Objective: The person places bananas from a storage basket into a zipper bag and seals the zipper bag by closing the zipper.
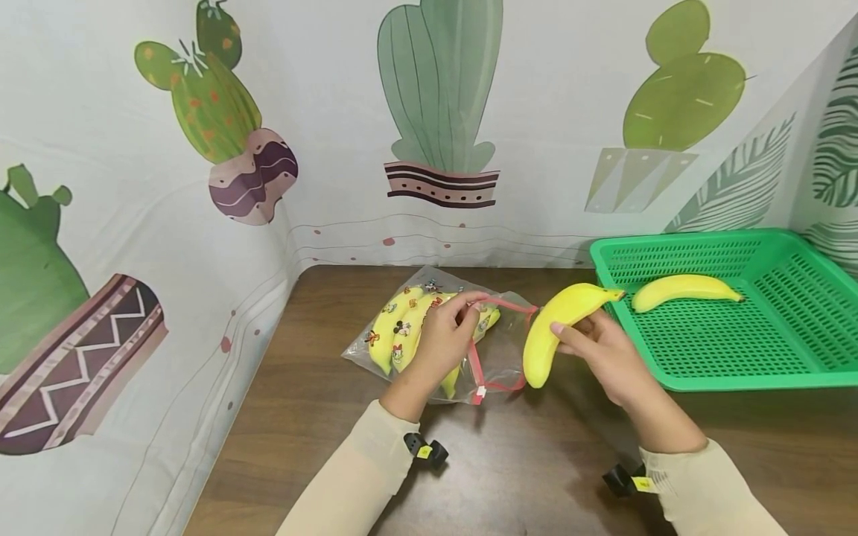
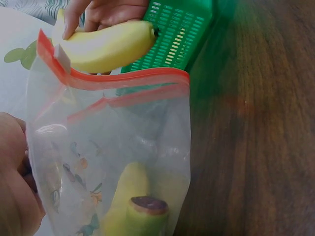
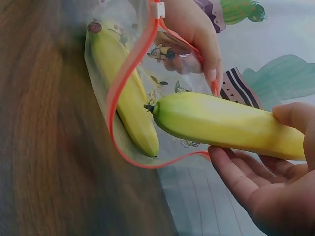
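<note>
Two hands work at mid-table: the left hand (image 1: 445, 335) pinches the red rim of an open bag (image 1: 499, 357) holding bananas, fingers curled. The right hand (image 1: 599, 350) grips a banana (image 1: 556, 324) just right of the bag's mouth, left of the green basket (image 1: 737, 365).

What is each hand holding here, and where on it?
The right hand holds a banana around its middle. The left hand pinches the red-zippered rim of the clear bag, keeping its mouth open.
</note>
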`<state>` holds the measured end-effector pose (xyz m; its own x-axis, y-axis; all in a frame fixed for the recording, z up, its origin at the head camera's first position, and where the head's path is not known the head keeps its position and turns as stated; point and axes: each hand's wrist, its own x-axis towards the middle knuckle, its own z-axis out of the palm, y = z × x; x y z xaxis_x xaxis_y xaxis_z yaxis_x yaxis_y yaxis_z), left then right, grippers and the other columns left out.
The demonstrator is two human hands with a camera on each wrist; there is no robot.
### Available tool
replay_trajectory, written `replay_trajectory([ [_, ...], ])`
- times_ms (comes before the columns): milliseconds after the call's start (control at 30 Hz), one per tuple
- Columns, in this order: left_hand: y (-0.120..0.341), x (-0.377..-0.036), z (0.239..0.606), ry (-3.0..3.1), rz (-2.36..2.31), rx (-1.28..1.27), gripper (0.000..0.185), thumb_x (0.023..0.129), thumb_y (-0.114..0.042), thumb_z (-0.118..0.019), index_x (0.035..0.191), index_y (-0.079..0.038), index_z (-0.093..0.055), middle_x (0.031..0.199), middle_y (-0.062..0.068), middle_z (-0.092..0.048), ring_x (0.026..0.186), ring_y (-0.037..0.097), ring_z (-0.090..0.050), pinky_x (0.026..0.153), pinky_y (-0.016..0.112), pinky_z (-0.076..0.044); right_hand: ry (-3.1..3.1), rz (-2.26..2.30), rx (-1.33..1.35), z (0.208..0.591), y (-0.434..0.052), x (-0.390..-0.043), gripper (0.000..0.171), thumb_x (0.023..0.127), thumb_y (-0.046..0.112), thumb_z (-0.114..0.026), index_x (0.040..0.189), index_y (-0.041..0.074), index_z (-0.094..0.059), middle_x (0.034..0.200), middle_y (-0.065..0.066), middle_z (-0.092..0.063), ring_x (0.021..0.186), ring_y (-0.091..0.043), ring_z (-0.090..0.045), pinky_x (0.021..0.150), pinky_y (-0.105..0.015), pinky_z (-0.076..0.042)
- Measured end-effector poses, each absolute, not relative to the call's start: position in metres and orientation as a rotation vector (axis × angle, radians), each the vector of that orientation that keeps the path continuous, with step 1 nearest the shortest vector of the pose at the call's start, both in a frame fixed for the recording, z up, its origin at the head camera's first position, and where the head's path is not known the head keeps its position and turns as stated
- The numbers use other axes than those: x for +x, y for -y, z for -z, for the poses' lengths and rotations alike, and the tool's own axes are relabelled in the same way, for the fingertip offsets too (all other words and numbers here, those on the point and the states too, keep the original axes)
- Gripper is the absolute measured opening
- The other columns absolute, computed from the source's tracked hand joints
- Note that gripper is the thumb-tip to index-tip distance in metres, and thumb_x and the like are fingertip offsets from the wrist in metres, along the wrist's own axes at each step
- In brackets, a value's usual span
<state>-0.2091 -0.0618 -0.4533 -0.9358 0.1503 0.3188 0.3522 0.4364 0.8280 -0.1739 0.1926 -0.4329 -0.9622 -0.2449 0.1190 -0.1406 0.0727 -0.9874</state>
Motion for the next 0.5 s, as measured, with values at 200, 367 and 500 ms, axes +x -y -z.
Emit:
replay_trajectory([
  [200,0.061,-0.209,0.452,2.486,1.506,-0.442,0.025,0.103,-0.023,-0.055,0.123,-0.024,-0.071,0.067,-0.002,-0.050,0.054,0.010,-0.042,0.049,0.022,-0.036,-2.165,2.153,-0.356,0.436,-0.186,-0.175,0.030,0.099,0.010,-0.063,0.126,0.007,-0.051,0.115,0.003,-0.062,0.102,-0.005,-0.069,0.084,-0.026,-0.060],
  [367,0.061,-0.209,0.453,2.488,1.490,-0.449,0.026,0.104,-0.024,-0.054,0.123,-0.024,-0.071,0.065,-0.003,-0.049,0.052,0.008,-0.041,0.049,0.022,-0.035,-2.153,2.183,-0.347,0.438,-0.181,-0.176,0.028,0.099,0.010,-0.064,0.124,0.007,-0.052,0.113,0.003,-0.063,0.101,-0.006,-0.069,0.085,-0.029,-0.060],
  [500,0.062,-0.209,0.453,2.492,1.489,-0.449,0.026,0.104,-0.025,-0.053,0.123,-0.024,-0.071,0.063,-0.003,-0.047,0.050,0.008,-0.040,0.048,0.022,-0.034,-2.150,2.186,-0.362,0.442,-0.178,-0.176,0.029,0.098,0.010,-0.064,0.124,0.003,-0.054,0.112,0.002,-0.065,0.101,-0.008,-0.071,0.087,-0.034,-0.060],
])
